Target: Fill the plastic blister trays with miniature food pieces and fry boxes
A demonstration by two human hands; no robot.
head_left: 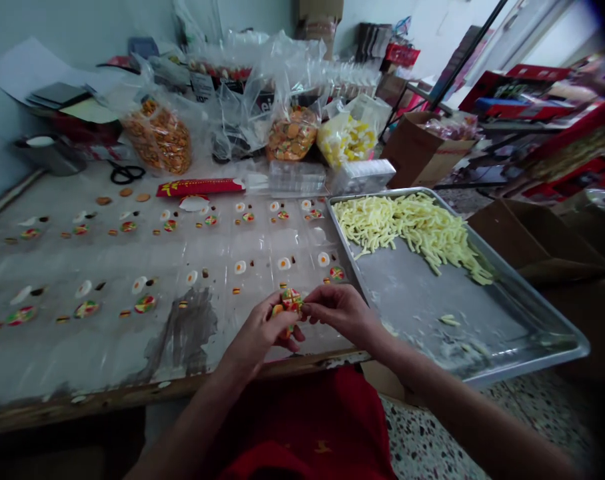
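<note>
My left hand is closed around a few small round pieces that look like miniature pizzas, with red, green and yellow tops. My right hand pinches at the edge of the uppermost one, its thumb and fingers touching it. Both hands are just above the table's front edge. Beneath and beyond them lie clear plastic trays in rows. Their hollows hold tiny fried eggs, burger-like pieces, dark brown pieces and more mini pizzas.
To the right, a metal tray carries a heap of pale yellow fry-shaped strips. Bags of orange-brown pieces and yellow-white pieces stand behind. Scissors, a red printed card and a cardboard box are also there.
</note>
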